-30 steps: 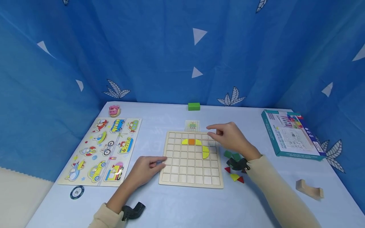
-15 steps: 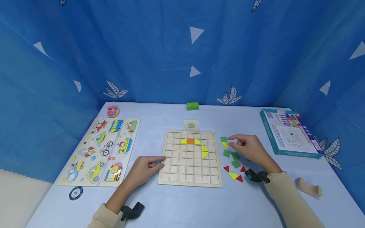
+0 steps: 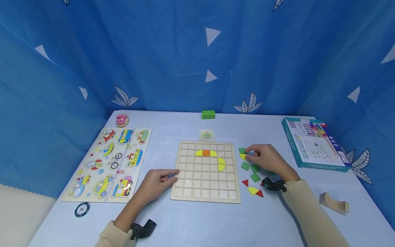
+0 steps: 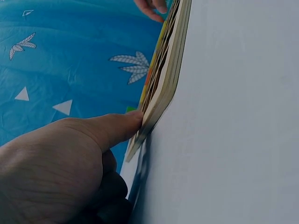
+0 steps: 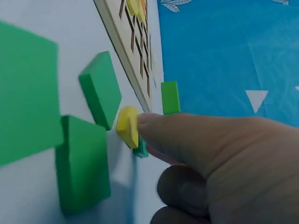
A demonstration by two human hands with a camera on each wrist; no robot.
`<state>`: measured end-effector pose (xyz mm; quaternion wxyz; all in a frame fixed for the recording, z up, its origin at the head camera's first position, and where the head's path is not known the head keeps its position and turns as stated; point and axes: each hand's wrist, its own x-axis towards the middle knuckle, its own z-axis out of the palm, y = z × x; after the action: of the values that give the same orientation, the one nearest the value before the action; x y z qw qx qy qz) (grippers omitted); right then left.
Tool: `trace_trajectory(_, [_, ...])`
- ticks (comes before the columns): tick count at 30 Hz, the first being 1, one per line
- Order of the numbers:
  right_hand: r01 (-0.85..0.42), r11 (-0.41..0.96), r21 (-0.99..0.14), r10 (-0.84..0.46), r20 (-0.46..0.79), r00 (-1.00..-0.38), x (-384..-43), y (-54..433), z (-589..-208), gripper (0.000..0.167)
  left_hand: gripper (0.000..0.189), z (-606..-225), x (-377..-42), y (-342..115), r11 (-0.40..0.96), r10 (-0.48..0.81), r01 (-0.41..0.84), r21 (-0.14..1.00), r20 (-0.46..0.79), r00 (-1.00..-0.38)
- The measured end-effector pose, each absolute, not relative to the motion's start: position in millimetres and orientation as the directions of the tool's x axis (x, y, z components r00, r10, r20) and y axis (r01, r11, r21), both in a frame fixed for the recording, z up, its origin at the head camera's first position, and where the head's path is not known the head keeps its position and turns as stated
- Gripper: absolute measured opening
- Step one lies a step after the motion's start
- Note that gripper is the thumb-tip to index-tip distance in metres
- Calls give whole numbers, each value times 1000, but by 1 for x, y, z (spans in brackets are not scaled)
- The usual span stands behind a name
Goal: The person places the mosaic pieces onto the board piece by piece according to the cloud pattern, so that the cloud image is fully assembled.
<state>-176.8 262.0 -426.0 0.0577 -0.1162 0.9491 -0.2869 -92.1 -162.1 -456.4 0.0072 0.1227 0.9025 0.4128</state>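
Thumb and forefinger of my left hand (image 3: 156, 184) rest against the left edge of the wooden grid board (image 3: 206, 199). An orange square (image 3: 205, 153) and several yellow quarter-circle pieces (image 3: 221, 164) lie in its cells. My right hand (image 3: 267, 158) is right of the board, its thumb tip at a loose yellow quarter-circle piece (image 3: 242, 156) and its forefinger near a green square (image 3: 242, 150). In the right wrist view the thumb meets the edge of that yellow piece (image 5: 126, 125); the forefinger tip is hidden. Both hands have their other fingers curled in.
More green squares (image 3: 255, 177), red triangles (image 3: 260, 193) and a yellow piece (image 3: 253, 190) lie nearby. A pattern card (image 3: 206, 135) and green block (image 3: 208, 115) stand behind the board. A vehicle puzzle (image 3: 108, 164) is left, a box (image 3: 316, 144) and wooden holder (image 3: 334, 203) right.
My right hand has moved from above the board's upper right corner to the loose pieces, then slightly left to the yellow quarter-circle piece. The left hand has stayed at the board's edge.
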Motion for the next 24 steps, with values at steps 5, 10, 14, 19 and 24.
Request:
trace_trajectory(5, [-180, 820, -544, -259, -71, -963, -179, 259, -427, 28, 25, -457, -92, -162, 633, 230, 216, 744, 86, -969])
trace_trajectory(10, [-167, 829, -533, -243, -74, -967, -176, 256, -427, 23, 25, -457, -92, -162, 637, 228, 217, 740, 89, -970])
trace_trajectory(14, [-149, 843, -517, -228, -93, -969, -173, 254, -426, 22, 25, -456, -92, -163, 642, 229, 212, 737, 79, -970])
trace_trajectory(19, [-137, 881, -453, -188, -69, -980, -169, 251, -426, 21, 25, -456, -92, -163, 643, 230, 217, 735, 85, -969])
trace_trajectory(24, [-151, 898, -414, -189, -54, -980, -168, 250, -425, 25, 25, -457, -92, -162, 643, 225, 215, 735, 86, -970])
